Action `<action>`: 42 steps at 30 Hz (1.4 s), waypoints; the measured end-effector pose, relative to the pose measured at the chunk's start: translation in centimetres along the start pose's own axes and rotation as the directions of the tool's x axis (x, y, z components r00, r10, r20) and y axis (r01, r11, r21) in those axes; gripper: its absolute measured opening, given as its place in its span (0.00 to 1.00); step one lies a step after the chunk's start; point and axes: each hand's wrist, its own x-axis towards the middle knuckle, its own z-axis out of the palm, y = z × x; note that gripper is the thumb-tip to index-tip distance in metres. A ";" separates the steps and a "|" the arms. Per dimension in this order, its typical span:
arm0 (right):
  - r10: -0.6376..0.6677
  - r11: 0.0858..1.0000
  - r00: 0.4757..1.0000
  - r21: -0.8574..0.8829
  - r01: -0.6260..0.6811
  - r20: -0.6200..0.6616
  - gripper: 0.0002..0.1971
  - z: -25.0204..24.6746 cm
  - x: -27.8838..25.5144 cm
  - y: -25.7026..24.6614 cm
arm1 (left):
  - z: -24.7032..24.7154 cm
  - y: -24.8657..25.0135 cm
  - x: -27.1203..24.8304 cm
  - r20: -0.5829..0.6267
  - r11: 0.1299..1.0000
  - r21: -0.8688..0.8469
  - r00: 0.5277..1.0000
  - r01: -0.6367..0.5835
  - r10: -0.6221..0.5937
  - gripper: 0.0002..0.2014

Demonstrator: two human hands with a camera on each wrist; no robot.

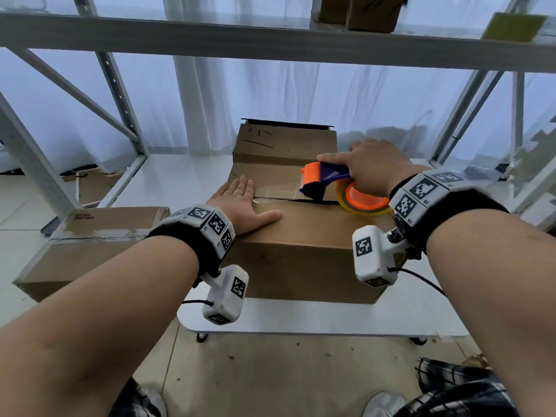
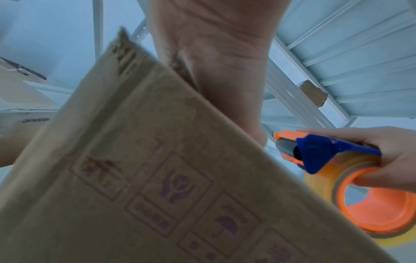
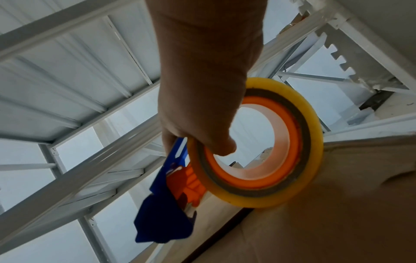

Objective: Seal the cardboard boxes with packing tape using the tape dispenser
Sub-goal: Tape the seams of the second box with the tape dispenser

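Observation:
A brown cardboard box [image 1: 301, 251] sits on a white table [image 1: 331, 320], its top flaps closed along a middle seam. My left hand [image 1: 240, 203] lies flat with straight fingers on the left end of the top, over the seam. My right hand [image 1: 370, 170] grips a blue and orange tape dispenser [image 1: 323, 179] with a yellowish tape roll [image 1: 361, 203] above the right half of the seam. A strip of clear tape [image 1: 276, 191] runs from the dispenser left toward my left hand. The right wrist view shows my thumb inside the tape roll [image 3: 258, 146] and the dispenser [image 3: 166, 210].
A second cardboard box [image 1: 90, 245] with tape on it lies at the left. Another box [image 1: 285, 142] stands open behind the first. White metal shelf posts [image 1: 120, 94] rise at both sides, with a shelf [image 1: 270, 40] overhead carrying more boxes. My feet show on the floor below.

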 end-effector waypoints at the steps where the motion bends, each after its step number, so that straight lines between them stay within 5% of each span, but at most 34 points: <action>1: 0.000 1.000 1.000 0.005 0.000 0.000 0.32 0.0 0.1 0.1 | -0.1 0.3 0.0 0.005 1.000 0.004 1.000 -0.008 0.008 0.50; 6: -0.030 0.999 1.000 -0.020 0.030 -0.003 0.32 0.1 0.4 -0.3 | 0.3 4.4 -0.3 0.046 0.987 -0.022 0.986 -0.156 0.157 0.49; 11: -0.028 0.999 1.000 -0.037 0.028 -0.007 0.32 -0.1 0.5 -0.5 | 0.4 4.7 -0.1 0.020 0.985 -0.062 0.987 -0.159 0.161 0.51; 29: -0.014 1.000 1.000 -0.021 0.014 0.019 0.34 -0.9 1.4 -1.7 | -0.2 -3.4 -0.5 -0.029 0.991 -0.070 0.993 0.114 -0.117 0.54; 36: 0.000 1.000 1.000 -0.006 0.000 -0.016 0.34 -0.7 1.2 -1.5 | 1.0 1.4 -1.2 -0.041 0.998 -0.012 0.997 -0.061 0.060 0.55; 42: -0.002 0.999 0.999 -0.049 0.001 -0.038 0.31 -0.8 1.5 -1.8 | 0.6 1.6 0.1 -0.031 0.997 -0.044 0.997 -0.069 0.067 0.55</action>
